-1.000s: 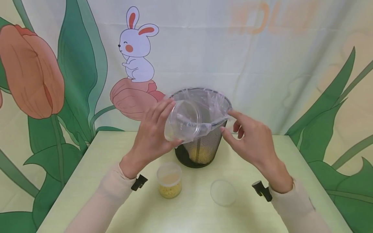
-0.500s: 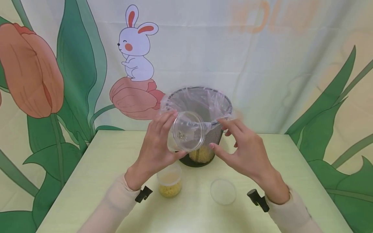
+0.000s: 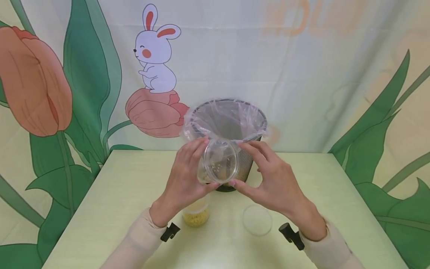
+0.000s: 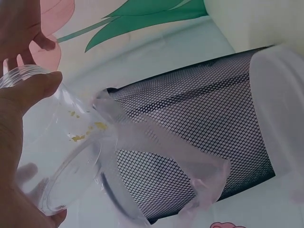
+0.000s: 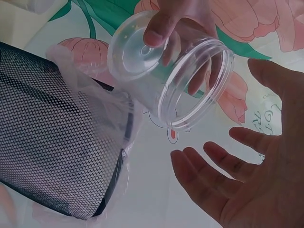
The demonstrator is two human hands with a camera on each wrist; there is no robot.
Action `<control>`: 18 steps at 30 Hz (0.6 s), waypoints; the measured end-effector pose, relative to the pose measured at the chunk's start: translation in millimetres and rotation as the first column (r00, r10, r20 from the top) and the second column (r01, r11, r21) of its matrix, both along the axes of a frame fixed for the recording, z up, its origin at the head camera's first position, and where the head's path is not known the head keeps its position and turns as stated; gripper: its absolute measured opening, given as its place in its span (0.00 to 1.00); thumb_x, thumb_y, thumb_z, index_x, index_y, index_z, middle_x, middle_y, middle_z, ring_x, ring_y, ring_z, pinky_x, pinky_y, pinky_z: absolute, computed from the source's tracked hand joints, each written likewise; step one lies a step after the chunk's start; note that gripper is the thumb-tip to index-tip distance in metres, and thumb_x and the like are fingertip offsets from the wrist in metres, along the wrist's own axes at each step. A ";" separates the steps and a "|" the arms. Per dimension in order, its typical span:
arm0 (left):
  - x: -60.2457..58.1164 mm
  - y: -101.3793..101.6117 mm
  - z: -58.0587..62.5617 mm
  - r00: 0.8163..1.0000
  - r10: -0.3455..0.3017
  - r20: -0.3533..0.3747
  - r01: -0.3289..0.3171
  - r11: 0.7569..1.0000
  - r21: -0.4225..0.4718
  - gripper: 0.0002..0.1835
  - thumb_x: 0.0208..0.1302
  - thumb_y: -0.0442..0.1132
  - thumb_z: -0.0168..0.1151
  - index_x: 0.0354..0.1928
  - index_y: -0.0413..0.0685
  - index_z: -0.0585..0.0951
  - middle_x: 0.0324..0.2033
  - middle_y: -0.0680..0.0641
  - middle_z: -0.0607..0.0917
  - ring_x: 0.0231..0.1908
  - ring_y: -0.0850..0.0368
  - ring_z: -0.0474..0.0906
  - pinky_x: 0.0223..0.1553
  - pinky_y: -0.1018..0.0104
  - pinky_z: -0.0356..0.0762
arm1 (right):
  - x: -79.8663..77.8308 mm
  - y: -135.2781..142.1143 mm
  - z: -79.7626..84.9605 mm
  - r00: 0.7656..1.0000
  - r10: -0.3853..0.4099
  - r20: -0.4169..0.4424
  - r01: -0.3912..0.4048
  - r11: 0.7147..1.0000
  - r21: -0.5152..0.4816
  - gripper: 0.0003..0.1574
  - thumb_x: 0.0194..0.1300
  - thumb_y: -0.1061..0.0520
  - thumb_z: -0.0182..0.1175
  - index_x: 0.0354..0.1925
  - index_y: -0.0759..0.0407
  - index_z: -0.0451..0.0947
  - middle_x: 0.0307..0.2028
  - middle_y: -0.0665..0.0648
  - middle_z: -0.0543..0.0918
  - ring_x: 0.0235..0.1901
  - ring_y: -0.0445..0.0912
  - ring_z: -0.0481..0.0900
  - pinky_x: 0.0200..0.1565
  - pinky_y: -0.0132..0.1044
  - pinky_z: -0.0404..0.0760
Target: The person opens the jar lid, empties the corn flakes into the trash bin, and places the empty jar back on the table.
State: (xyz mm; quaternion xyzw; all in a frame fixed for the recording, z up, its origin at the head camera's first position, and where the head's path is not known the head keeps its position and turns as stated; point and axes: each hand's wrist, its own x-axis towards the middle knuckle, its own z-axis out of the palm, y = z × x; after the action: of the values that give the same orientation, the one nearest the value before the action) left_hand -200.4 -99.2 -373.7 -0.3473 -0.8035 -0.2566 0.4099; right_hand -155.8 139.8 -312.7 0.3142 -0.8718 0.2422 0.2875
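**left hand [image 3: 186,170] holds a clear jar [image 3: 221,162] tilted in front of a lined bin [image 3: 246,164]**

at the far left a big tulip [image 3: 35,86] is printed on the cloth [image 3: 215,63], then a rabbit [image 3: 156,59] on a pink flower. the left hand has its fingers and thumb curled round the clear jar. below that hand, partly hidden, a second jar [image 3: 196,217] with yellow bits in it stands on the table [image 3: 134,186]. the clear jar is up off the table, its mouth turned towards the right hand [image 3: 277,183]; a few yellow flakes [image 4: 100,125] cling inside. just behind it stands the black mesh bin, upright, a thin bag [image 3: 248,116] folded over its rim. nearer the person, a clear disc [image 3: 256,220] lies flat. the right hand is spread wide and has hold of nothing, its fingertips near the clear jar's rim but apart from it. up on the cloth, large orange letters [image 3: 285,18] are too faint and blurred to read. small green script [image 5: 263,116] in the right wrist view is partly covered by that hand; i cannot make out its words. green leaves [image 3: 373,164] fill the right side.
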 end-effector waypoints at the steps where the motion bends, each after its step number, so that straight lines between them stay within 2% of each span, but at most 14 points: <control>1: 0.4 0.9 -1.0 1.000 -0.001 0.001 0.001 1.000 0.001 0.63 0.30 0.48 0.85 0.72 0.43 0.60 0.67 0.43 0.69 0.67 0.47 0.65 0.69 0.52 0.62 | 0.4 -1.0 -0.5 1.000 0.004 0.004 -0.004 1.000 0.003 0.49 0.50 0.39 0.72 0.68 0.47 0.68 0.60 0.52 0.74 0.40 0.44 0.81 0.33 0.35 0.79; 6: 4.3 5.9 -5.2 1.000 -0.009 0.011 0.009 1.000 0.008 0.63 0.31 0.48 0.85 0.72 0.43 0.59 0.67 0.42 0.69 0.68 0.47 0.64 0.70 0.52 0.61 | 2.7 -6.3 -2.9 0.999 0.016 0.034 -0.017 0.999 0.029 0.52 0.50 0.35 0.72 0.69 0.46 0.65 0.66 0.53 0.70 0.57 0.52 0.77 0.40 0.44 0.82; 10: 7.9 9.4 -9.0 1.000 -0.020 0.019 0.020 1.000 0.018 0.63 0.33 0.53 0.84 0.73 0.43 0.59 0.68 0.42 0.69 0.68 0.46 0.64 0.70 0.50 0.60 | 4.2 -10.0 -5.1 0.998 0.029 0.058 -0.032 0.998 0.052 0.56 0.49 0.33 0.72 0.71 0.46 0.62 0.68 0.54 0.67 0.60 0.52 0.75 0.45 0.48 0.83; 15: 10.8 12.4 -13.5 0.999 -0.034 0.021 0.033 0.999 0.029 0.60 0.40 0.62 0.78 0.72 0.43 0.59 0.69 0.42 0.68 0.68 0.45 0.64 0.69 0.48 0.61 | 4.9 -13.2 -6.8 0.997 0.051 0.058 -0.055 0.996 0.065 0.57 0.49 0.32 0.71 0.72 0.45 0.61 0.69 0.55 0.66 0.63 0.52 0.72 0.49 0.50 0.82; 18: 12.2 15.0 -15.4 0.999 -0.035 0.026 0.034 0.999 0.032 0.58 0.41 0.60 0.78 0.72 0.42 0.60 0.68 0.43 0.68 0.68 0.45 0.64 0.69 0.48 0.61 | 5.1 -14.3 -8.3 0.997 0.058 0.055 -0.061 0.996 0.067 0.57 0.49 0.33 0.72 0.72 0.45 0.61 0.70 0.56 0.64 0.64 0.53 0.71 0.49 0.51 0.82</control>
State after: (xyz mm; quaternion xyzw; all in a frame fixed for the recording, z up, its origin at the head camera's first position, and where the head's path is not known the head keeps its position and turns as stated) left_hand -188.2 -84.3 -389.1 -0.3513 -0.7985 -0.2807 0.4002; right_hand -150.7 125.5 -321.0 0.3431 -0.8771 0.2291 0.2458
